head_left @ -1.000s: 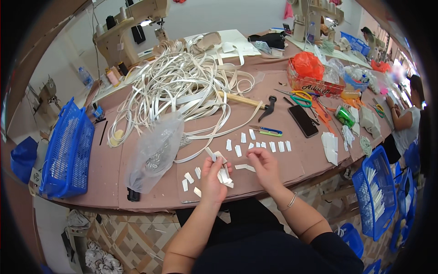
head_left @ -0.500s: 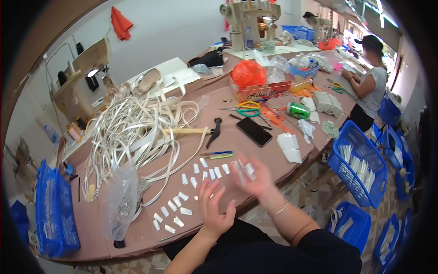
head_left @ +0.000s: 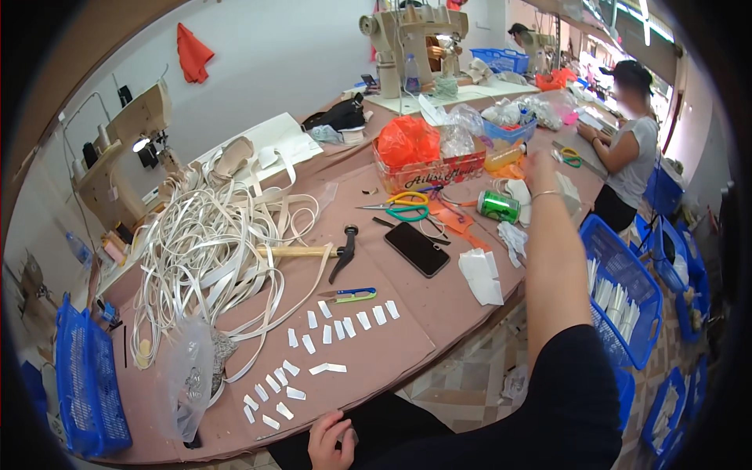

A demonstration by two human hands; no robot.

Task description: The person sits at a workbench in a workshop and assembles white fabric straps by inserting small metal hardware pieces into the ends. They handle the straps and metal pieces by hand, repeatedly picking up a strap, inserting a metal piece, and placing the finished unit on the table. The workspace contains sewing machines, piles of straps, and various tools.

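My right arm stretches across the table's right side, and my right hand (head_left: 540, 171) is beside a yellowish bottle (head_left: 503, 159) and orange cloth scraps (head_left: 513, 171). Its fingers are blurred and partly hidden, so its hold cannot be made out. At the front edge my left hand (head_left: 332, 441) is closed with curled fingers; whatever it may hold is hidden. Short white strips (head_left: 363, 319) lie in loose rows on the brown-covered table (head_left: 415, 345). Green-and-blue thread snips (head_left: 350, 295) lie just behind them, and a black-headed hammer (head_left: 345, 254) lies farther back.
Tangled white straps (head_left: 211, 227) heap up at the left, beside a clear plastic bag (head_left: 188, 376). A phone (head_left: 417, 249), scissors (head_left: 407, 205), a green can (head_left: 498, 206) and a red box (head_left: 431, 171) stand or lie beyond. Blue baskets (head_left: 627, 290) flank the table; another person (head_left: 638, 149) sits far right.
My right hand has swung from above the white strips to the far right of the table. My left hand has drawn back to the front edge and curled its fingers. The view has shifted slightly.
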